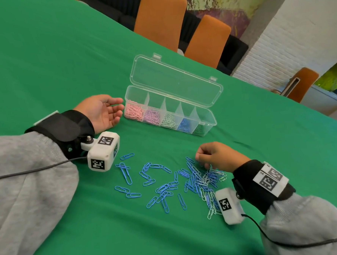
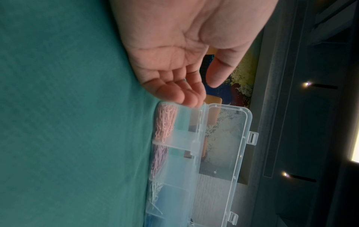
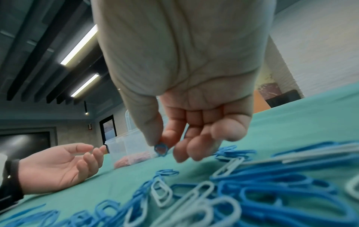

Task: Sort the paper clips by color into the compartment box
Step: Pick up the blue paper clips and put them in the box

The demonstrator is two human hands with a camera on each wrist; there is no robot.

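Right grip (image 3: 174, 138) pinching one blue paper clip (image 3: 161, 148) above the pile (image 1: 198, 182). Left grip (image 1: 101, 111) relaxed, palm up, beside the box (image 1: 212, 122).

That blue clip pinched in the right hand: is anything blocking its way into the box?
Nothing visible does. The right hand pinches a blue clip above the loose pile. Bare green cloth lies between it and the compartment box, whose lid stands open. The left hand rests beside the pink end, off that path.
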